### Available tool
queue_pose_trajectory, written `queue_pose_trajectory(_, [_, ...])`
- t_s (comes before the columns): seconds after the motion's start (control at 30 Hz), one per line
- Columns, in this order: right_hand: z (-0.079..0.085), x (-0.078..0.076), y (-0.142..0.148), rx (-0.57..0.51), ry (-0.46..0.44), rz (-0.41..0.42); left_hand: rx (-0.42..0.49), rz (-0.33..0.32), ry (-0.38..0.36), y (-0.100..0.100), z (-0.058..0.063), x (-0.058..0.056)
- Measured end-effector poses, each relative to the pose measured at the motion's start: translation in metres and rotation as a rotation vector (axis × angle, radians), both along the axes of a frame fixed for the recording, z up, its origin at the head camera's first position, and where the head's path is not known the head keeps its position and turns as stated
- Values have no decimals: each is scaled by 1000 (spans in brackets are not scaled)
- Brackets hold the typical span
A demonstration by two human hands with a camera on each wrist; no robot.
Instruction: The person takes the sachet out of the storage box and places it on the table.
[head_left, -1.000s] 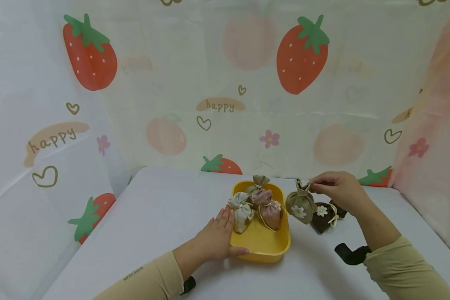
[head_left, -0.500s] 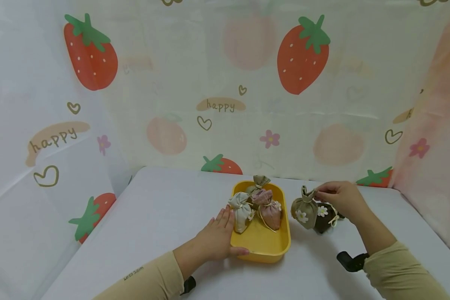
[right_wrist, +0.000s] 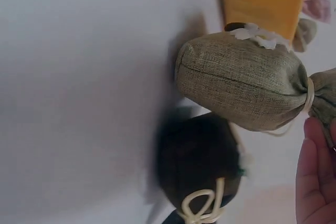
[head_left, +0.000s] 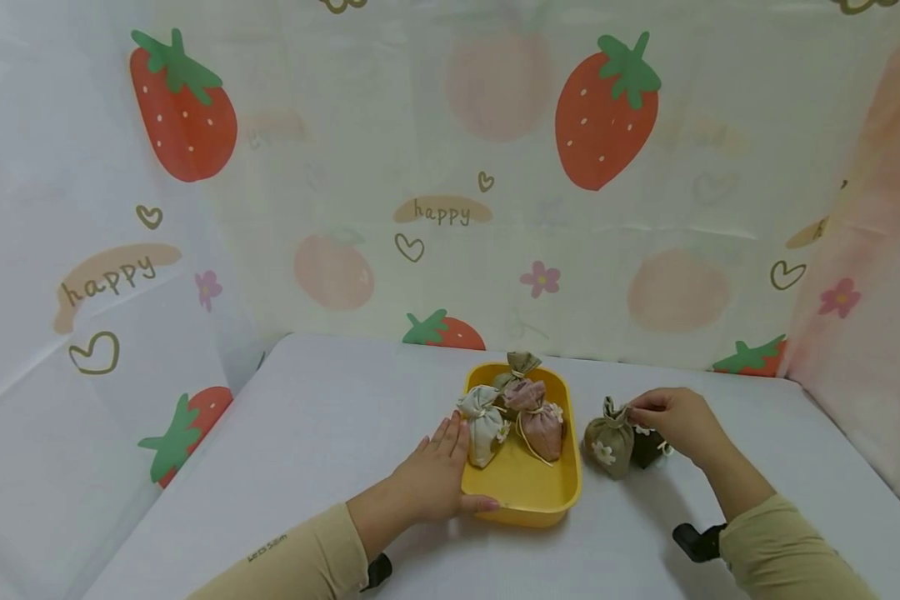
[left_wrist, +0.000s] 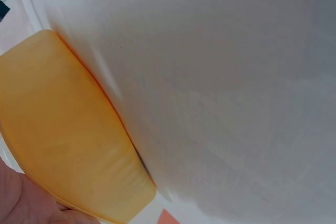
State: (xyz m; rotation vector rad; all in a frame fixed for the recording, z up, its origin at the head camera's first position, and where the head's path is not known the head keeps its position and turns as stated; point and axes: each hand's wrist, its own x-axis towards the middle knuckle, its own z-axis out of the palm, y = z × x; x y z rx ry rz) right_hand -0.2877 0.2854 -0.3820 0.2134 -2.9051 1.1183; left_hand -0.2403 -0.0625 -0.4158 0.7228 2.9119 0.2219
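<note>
My right hand [head_left: 678, 421] pinches the gathered neck of an olive-green cloth drawstring pouch [head_left: 607, 447] with a white flower on it. The pouch is upright, close over the table to the right of a yellow plastic tub [head_left: 521, 496]. Just behind it, partly hidden by my hand, lies a dark brown pouch [right_wrist: 199, 161] with a cream bow. My left hand [head_left: 435, 475] rests against the tub's near left side, fingers straight along the wall and thumb at the front rim. Inside the tub stand a pale pouch [head_left: 486, 437], a pink pouch [head_left: 542, 432] and an olive pouch [head_left: 521, 363].
A white-covered table [head_left: 330, 417] extends to both sides of the tub. Behind it hangs a curtain [head_left: 450, 275] printed with strawberries, and similar cloth closes off the left and right. Black wrist mounts [head_left: 697, 543] show below the sleeves.
My right hand has lowered the olive-green pouch toward the table and a little to the right, in front of the dark pouch. The left hand and the tub have stayed in place.
</note>
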Motion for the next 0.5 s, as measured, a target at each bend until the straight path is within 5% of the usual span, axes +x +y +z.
queue_pose_trajectory(0.5, [-20,-2,26,48,-16,-11,-7,7,-9,1,-4,-2])
